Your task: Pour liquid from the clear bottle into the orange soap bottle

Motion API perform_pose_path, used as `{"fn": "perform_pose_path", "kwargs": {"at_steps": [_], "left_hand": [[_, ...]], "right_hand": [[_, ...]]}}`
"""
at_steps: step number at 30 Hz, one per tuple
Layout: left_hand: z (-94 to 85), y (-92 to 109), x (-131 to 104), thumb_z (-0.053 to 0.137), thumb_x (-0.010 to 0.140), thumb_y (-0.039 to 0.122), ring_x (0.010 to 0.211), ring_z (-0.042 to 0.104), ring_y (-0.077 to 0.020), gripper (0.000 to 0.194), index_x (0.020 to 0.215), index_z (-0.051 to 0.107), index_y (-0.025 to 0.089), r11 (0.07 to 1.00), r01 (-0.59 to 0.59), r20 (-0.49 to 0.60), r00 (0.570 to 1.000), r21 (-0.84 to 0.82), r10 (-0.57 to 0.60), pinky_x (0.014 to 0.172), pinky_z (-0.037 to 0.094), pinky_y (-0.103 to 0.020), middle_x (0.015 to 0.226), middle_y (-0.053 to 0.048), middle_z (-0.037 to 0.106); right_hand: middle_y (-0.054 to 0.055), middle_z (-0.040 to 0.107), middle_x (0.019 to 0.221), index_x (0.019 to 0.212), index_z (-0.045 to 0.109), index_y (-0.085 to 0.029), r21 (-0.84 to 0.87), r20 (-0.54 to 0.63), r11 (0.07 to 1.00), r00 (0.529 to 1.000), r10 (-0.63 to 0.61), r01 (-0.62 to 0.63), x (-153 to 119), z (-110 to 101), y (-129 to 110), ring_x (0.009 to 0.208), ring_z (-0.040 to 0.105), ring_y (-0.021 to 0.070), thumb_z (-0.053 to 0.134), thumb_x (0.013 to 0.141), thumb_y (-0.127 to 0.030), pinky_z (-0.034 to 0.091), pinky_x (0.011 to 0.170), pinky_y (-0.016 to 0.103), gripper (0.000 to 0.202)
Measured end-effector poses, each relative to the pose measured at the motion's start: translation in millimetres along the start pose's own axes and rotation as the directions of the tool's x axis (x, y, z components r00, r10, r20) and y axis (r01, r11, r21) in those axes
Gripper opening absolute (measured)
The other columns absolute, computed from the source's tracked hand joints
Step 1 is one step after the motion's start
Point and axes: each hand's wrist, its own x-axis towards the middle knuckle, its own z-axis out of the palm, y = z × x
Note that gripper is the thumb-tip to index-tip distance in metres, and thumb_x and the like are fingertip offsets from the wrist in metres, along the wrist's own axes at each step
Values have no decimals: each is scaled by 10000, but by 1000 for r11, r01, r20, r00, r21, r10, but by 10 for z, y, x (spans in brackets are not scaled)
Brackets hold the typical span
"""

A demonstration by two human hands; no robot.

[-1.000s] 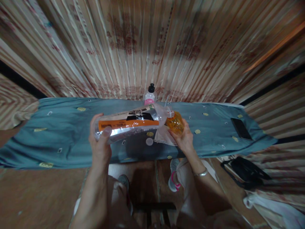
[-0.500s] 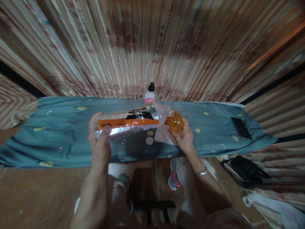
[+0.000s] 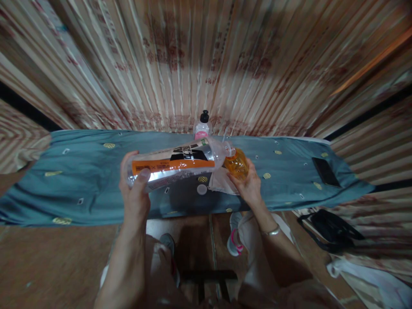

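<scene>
1. The left hand (image 3: 135, 195) grips the base of a big bottle (image 3: 175, 165), held sideways above the table (image 3: 64, 180).
2. The right hand (image 3: 246, 186) clasps a small orange bottle (image 3: 236, 165) at the big bottle's mouth.

One head-worn view looks forward and down, close over the blue-covered table (image 3: 80, 180) edge

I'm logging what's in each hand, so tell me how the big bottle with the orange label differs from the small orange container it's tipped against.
The big bottle is long and clear, nearly empty, and lies almost level in the left hand. The small container is short and rounded, looks amber with liquid, and sits more upright in the right hand. Only the big bottle bears an orange and black label. Both are see-through plastic, and the big bottle's mouth meets the small container's top.
</scene>
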Motion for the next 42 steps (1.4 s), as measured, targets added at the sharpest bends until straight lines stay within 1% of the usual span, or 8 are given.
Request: {"fn": "perform_pose_path", "kwargs": {"at_steps": [4,9,13,18,24,27,33,42], "left_hand": [[12,13,0,874,693,595,886,650,-258,584,1173,721,301,1000,9,-15,1000,-26,-10,831,554,-411,985,-36,674],[5,1,5,851,727,601,884,646,-256,561,1183,716,304,1000,5,3,1000,-14,-5,829,546,-413,996,-38,665],[7,7,3,874,709,584,875,629,-240,559,1161,723,293,999,11,4,1000,-37,-11,831,526,-395,990,-29,653],[12,25,-4,869,697,593,908,644,-261,541,1137,734,309,999,29,-2,1000,-30,-29,862,531,-417,1023,-35,675],[24,44,6,887,663,618,903,626,-257,575,1121,732,306,999,31,-16,999,-37,-32,852,530,-413,1013,-33,672],[33,48,9,903,631,624,872,616,-241,611,1111,736,285,998,30,-38,999,-54,-32,841,525,-405,988,-28,670],[30,42,4,881,675,616,886,642,-262,560,1125,736,316,999,22,-17,1000,-34,-23,840,555,-429,985,-31,682],[6,24,-4,854,724,580,926,660,-266,538,1180,732,322,1000,18,-5,1000,-20,-18,904,559,-445,1033,-33,689]], "right_hand": [[206,732,1417,1493,536,-178,2,-1,1000,1000,5,-5,2,6,7,1272,734,391,787,763,-697,610,1071,570,929],[206,719,1438,1499,522,-182,-13,5,1000,1000,0,0,8,18,28,1305,715,399,785,763,-692,601,1089,580,933],[207,733,1415,1485,534,-178,0,2,1000,1000,-2,2,9,15,28,1274,735,400,789,763,-676,617,1063,572,913],[211,745,1399,1476,543,-168,9,-3,1000,1000,5,-5,9,11,26,1250,749,406,803,745,-683,622,1054,581,931],[201,736,1414,1489,542,-187,-13,-35,999,998,-47,46,4,33,56,1252,745,399,773,776,-739,631,1037,583,931],[201,734,1417,1497,535,-189,-15,-24,999,999,-48,47,6,31,64,1257,744,397,788,775,-718,631,1040,576,930],[201,725,1432,1520,512,-191,-4,-2,999,999,-35,35,8,20,60,1288,727,397,805,773,-667,616,1065,581,932],[195,729,1435,1497,531,-193,1,-14,1000,1000,-22,22,8,22,48,1283,733,391,797,762,-698,613,1074,580,930]]}}
